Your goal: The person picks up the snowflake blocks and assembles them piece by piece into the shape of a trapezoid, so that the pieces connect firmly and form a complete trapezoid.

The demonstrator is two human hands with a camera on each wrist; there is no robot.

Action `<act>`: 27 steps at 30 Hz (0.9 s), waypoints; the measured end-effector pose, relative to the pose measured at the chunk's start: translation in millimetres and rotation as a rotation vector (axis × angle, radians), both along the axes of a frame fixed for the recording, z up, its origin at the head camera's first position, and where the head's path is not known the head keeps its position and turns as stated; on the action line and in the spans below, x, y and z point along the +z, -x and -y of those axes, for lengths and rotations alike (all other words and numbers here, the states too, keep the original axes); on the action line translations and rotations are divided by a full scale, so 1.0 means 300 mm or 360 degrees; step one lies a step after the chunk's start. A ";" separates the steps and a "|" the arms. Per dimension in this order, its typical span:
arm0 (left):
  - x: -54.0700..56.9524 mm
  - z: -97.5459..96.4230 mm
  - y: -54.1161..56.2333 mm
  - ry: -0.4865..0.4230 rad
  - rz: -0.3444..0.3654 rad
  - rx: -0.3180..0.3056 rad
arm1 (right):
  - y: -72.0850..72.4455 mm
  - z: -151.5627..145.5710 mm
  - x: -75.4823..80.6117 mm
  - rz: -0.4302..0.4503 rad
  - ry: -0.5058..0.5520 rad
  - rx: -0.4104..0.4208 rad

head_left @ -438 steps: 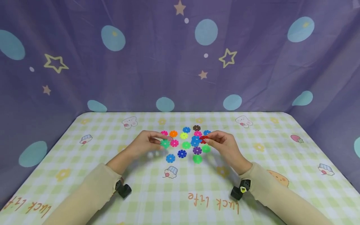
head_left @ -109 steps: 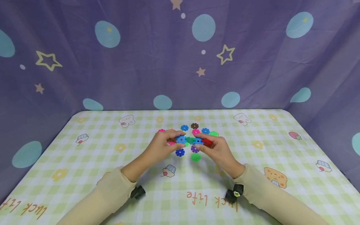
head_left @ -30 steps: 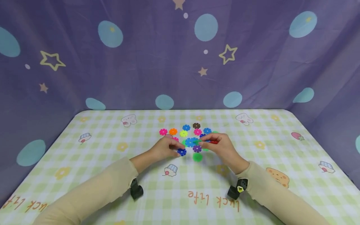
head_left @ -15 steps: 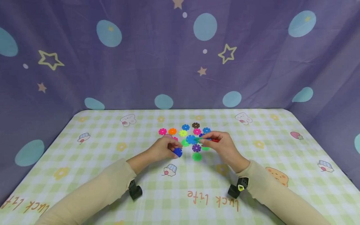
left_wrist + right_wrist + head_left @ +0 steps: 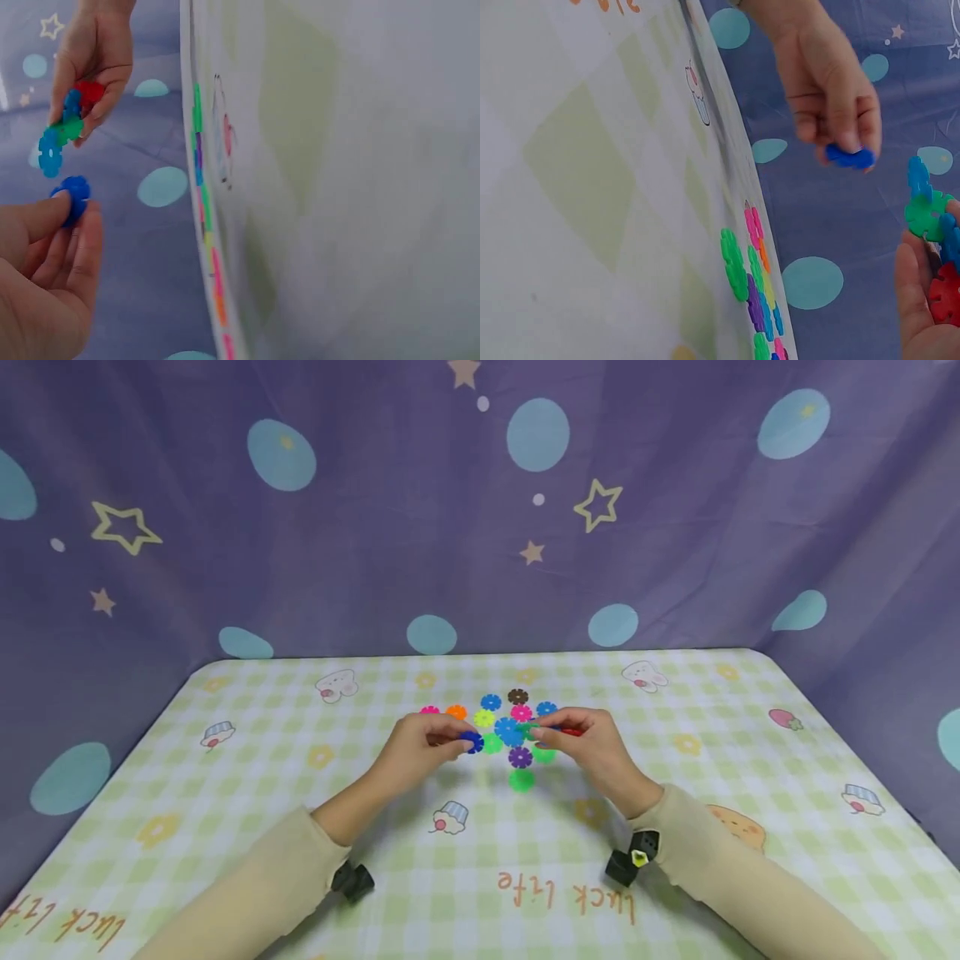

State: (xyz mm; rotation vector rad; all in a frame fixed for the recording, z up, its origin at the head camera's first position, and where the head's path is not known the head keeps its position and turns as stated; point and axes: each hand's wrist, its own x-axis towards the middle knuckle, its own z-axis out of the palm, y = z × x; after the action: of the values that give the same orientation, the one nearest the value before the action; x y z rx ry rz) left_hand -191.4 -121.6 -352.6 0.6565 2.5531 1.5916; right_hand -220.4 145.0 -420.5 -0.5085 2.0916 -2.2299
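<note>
My left hand (image 5: 412,750) pinches a dark blue notched snowflake disc (image 5: 472,742) between thumb and fingers, raised above the table. Opposite it, my right hand (image 5: 600,745) holds a short chain of interlocked snowflake discs. In the right wrist view the chain runs from a light blue disc (image 5: 919,177) through a green disc (image 5: 926,216) and a blue one (image 5: 950,238) to a red disc (image 5: 946,294) against the palm. The light blue end points toward the left hand, with a small gap between it and the dark blue disc in the left wrist view.
Loose discs lie flat beneath the hands: a purple one (image 5: 521,757), a green one (image 5: 522,780), a yellow one (image 5: 484,717), an orange one (image 5: 457,712), a brown one (image 5: 517,697) and several more. A checked cloth (image 5: 300,827) covers the table; a purple curtain (image 5: 390,560) hangs behind.
Earlier the chain was put together from separate discs. Within the last second my left hand has picked the dark blue disc off the table and raised it beside the chain.
</note>
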 end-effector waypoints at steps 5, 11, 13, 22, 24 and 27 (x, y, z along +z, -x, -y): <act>0.029 -0.007 -0.022 -0.0250 -0.0034 0.0078 | 0.003 0.006 0.001 -0.0001 0.0009 0.0013; 0.041 -0.023 -0.031 -0.0335 -0.0075 0.0114 | -0.020 0.014 0.028 -0.0048 -0.0027 0.0047; 0.044 -0.028 -0.034 -0.0328 -0.0099 0.0128 | -0.022 0.017 0.031 -0.0057 -0.0023 0.0046; 0.047 -0.050 -0.036 -0.0303 -0.0151 0.0139 | -0.022 0.022 0.038 -0.0101 -0.0034 0.0080; 0.047 -0.056 -0.036 -0.0301 -0.0157 0.0118 | -0.049 0.030 0.083 -0.0128 -0.0099 0.0111; 0.043 -0.064 -0.035 -0.0265 -0.0185 0.0087 | -0.095 0.046 0.155 -0.0082 -0.0265 0.0149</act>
State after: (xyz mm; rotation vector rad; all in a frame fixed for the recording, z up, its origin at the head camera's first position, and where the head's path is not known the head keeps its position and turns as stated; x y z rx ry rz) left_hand -181.0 -102.2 -339.8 0.7195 2.5583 1.8524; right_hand -191.8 131.1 -373.9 -0.6438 2.2041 -1.9923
